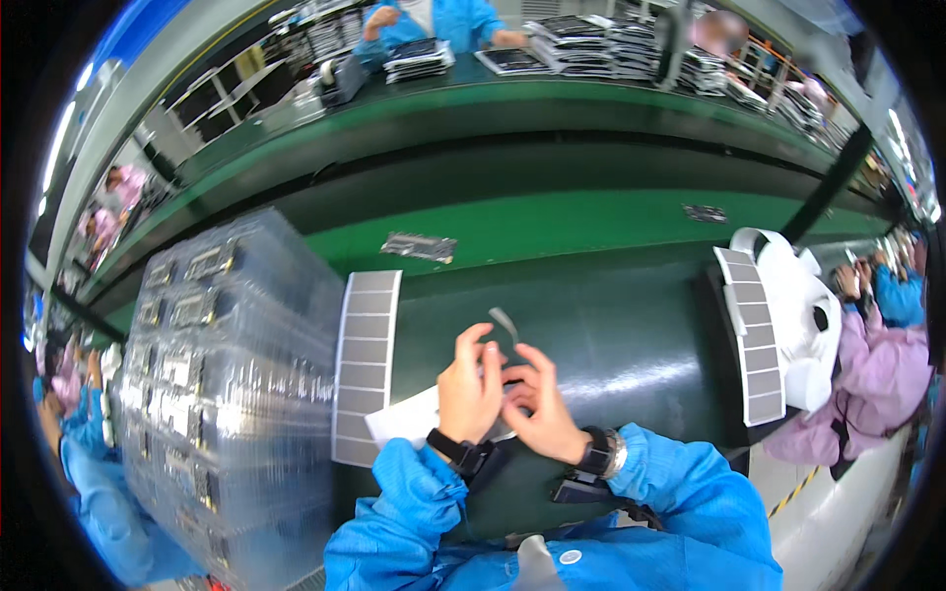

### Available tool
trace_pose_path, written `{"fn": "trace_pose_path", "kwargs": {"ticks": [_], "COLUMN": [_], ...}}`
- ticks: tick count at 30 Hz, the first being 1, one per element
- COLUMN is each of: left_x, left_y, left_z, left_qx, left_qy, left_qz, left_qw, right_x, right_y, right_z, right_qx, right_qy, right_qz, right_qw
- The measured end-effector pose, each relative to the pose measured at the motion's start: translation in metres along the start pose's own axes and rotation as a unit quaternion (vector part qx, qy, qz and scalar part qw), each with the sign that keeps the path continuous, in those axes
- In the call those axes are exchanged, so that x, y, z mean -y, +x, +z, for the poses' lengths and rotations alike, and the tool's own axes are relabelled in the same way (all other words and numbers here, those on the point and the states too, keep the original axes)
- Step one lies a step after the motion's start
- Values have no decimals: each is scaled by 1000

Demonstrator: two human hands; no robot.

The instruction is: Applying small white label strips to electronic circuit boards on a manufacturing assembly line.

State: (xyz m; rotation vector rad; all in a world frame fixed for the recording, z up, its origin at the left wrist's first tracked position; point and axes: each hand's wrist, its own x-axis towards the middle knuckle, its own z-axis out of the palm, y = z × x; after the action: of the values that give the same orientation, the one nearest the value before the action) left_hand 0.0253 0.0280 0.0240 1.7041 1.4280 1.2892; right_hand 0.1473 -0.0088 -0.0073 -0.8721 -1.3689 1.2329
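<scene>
- Left hand (471,396): fingers curled above a white sheet (402,420), toward the desk's (621,305) near edge.
- Right hand (548,419): fingers bent, close beside it; whether either hand grips anything, I cannot tell.
- Small grey strip (503,320): just beyond both hands, perhaps touching.
- Label sheet (366,366): beside stacked clear trays (286,315).

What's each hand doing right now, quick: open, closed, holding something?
Left hand: partly curled; whether it holds anything cannot be told.
Right hand: partly curled; thin grey strip close by, whether held cannot be told.
</scene>
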Motion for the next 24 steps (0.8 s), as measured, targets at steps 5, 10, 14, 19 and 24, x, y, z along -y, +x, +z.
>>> {"fn": "trace_pose_path", "kwargs": {"ticks": [5, 10, 14, 19, 24], "left_x": [4, 36, 39, 34, 26], "left_y": [-1, 4, 1, 6, 7], "left_z": [-3, 7, 5, 6, 3], "left_qx": [26, -7, -10, 1, 9], "left_qy": [108, 91, 42, 35, 64], "left_qz": [3, -4, -32, -66, -59], "left_qw": [994, 996, 999, 997, 996], "right_x": [-5, -8, -12, -26, -27], "right_y": [2, 27, 81, 148, 185], "right_z": [2, -22, -75, -189, -275], "right_qx": [-21, -114, -200, -360, -433], "right_qy": [-13, -179, -263, -471, -608], "right_qz": [14, -69, -120, -89, -12], "right_qw": [1000, 975, 936, 801, 666]}}
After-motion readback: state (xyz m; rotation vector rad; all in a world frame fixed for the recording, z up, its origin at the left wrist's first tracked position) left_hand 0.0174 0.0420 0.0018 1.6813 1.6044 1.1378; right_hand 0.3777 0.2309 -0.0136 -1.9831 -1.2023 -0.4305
